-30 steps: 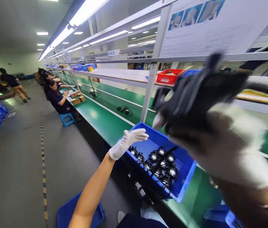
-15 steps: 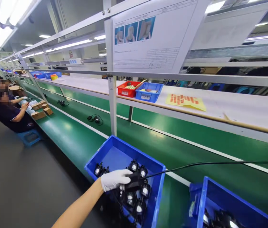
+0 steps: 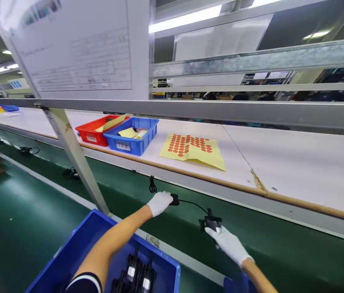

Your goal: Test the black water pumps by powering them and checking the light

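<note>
My left hand [image 3: 159, 202], in a white glove, reaches across the green conveyor belt [image 3: 31, 203] and grips the black plug end [image 3: 174, 200] of a cable. My right hand [image 3: 226, 242], also gloved, touches a black adapter block [image 3: 211, 222] lying on the belt. A thin black cable [image 3: 193, 204] links the plug and the block. A coiled bit of cord [image 3: 152, 185] lies just beyond my left hand. Below my left arm stands a blue bin [image 3: 80, 244] with several black adapters [image 3: 135, 276].
A white shelf [image 3: 281, 162] behind the belt carries a red bin [image 3: 94, 132], a blue bin [image 3: 132, 140] and a yellow sheet of red round stickers [image 3: 191, 148]. A slanted metal post [image 3: 74, 154] rises at left. More adapters [image 3: 27, 150] lie further along the belt.
My view swung right and down to the belt. My left hand left the blue bin and now holds the plug on the belt; my right hand came down onto the adapter block.
</note>
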Motion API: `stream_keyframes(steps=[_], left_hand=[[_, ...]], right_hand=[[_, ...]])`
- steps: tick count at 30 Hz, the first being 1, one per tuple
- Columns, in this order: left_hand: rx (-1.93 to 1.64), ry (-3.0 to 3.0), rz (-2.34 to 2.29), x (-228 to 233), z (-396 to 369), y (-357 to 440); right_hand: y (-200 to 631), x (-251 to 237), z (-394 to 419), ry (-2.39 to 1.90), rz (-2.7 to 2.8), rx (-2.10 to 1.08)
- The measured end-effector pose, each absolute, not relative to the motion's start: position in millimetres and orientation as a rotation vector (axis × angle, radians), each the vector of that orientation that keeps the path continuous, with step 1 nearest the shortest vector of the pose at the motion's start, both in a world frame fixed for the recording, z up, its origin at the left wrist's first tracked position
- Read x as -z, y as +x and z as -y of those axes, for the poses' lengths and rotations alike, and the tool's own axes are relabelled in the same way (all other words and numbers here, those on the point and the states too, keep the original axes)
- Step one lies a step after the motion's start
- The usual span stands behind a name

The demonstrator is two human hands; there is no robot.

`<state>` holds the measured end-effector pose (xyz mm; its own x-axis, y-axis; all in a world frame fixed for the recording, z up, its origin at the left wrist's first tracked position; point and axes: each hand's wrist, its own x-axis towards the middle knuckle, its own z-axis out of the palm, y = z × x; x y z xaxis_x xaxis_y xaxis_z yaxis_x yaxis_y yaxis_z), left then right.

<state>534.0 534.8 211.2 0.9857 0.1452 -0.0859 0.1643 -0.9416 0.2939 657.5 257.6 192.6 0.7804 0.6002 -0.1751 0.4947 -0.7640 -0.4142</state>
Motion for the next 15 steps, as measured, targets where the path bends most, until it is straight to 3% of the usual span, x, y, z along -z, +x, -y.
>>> stream_keyframes(steps=[7, 11, 15], left_hand=[[0.488, 2.829, -0.295, -126, -511, 561], [0.463, 2.701, -0.407, -138, -537, 521], [0.092, 2.503, -0.625, -179, -560, 416]], right_hand=[[665, -101, -334, -2.729, 0.611, -0.663], [653, -100, -343, -2.768, 0.66, -0.679], [637, -128, -360, -2.834, 0.799, -0.625]])
